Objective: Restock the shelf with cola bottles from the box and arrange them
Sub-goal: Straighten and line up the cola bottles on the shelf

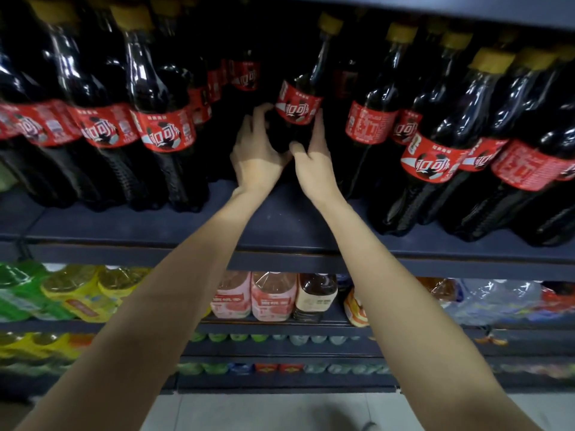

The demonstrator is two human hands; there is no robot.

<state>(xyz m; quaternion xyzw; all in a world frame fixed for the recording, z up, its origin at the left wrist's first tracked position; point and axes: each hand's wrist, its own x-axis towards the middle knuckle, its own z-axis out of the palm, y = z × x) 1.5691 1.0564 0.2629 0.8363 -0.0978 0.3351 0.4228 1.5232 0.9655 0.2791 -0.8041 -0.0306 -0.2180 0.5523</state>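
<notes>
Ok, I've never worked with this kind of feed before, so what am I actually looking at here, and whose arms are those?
It is a single view from a camera worn on a person's head, looking forward and down. The bare arms are theirs. The left hand and right hand together grip one cola bottle by its lower body, set back in a gap on the dark shelf. More cola bottles stand in rows on both sides. Other drinks fill the shelves below. No box is in view.

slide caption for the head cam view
Both hands, left hand and right hand, grip a cola bottle deep in the shelf gap.
</notes>
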